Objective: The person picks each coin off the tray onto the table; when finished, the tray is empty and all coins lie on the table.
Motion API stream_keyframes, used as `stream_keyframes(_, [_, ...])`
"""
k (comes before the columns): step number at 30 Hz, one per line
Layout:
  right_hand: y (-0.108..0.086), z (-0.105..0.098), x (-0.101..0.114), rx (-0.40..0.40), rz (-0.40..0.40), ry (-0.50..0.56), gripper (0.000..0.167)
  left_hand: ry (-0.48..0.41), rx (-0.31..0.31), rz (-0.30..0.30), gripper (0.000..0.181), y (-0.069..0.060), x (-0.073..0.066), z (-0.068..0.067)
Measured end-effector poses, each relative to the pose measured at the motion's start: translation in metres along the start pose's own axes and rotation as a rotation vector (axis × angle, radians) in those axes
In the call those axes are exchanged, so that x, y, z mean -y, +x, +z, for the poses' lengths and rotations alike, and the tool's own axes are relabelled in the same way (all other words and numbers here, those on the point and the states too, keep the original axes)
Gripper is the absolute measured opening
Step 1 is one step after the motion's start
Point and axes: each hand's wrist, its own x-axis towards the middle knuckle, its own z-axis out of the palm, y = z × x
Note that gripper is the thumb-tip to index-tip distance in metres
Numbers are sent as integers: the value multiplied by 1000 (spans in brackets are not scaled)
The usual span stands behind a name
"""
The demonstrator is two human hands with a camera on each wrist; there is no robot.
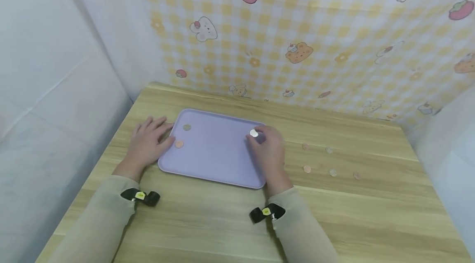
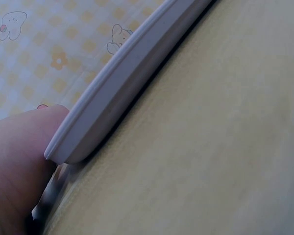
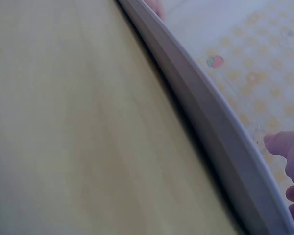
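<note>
A silver coin [image 1: 254, 133] is pinched between the thumb and index finger of my right hand [image 1: 271, 151], over the right end of a lavender tray [image 1: 215, 147]. My left hand [image 1: 146, 141] rests at the tray's left edge, fingers spread on the table and thumb at the rim. Inside the tray, near that thumb, lie a copper coin [image 1: 179, 144] and a dull brassy coin [image 1: 187, 127]. The left wrist view shows the tray's side [image 2: 112, 93] beside the thumb [image 2: 29, 132]. In the right wrist view the coin cannot be seen; only fingers [image 3: 286, 144] show above the rim.
Several coins lie on the wooden table [image 1: 208, 221] right of the tray, among them a copper coin [image 1: 306, 169] and a silver coin [image 1: 332, 172]. A yellow checked cloth [image 1: 259, 32] hangs behind the table. White sheeting [image 1: 55, 69] stands at the left.
</note>
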Motion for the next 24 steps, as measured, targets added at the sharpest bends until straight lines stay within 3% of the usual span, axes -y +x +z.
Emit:
stream_keyframes(7, [3,-16,-22,-67,-1,-18,32,3,3,-2,56,-1,1,1])
stream_keyframes(18, [-2,-50,-56,-52,71,-51,33,2,2,0,56,-1,0,1])
stream_keyframes(24, [-3,-75,-79,-12,180,-127,34,-1,3,-4,56,-2,1,1])
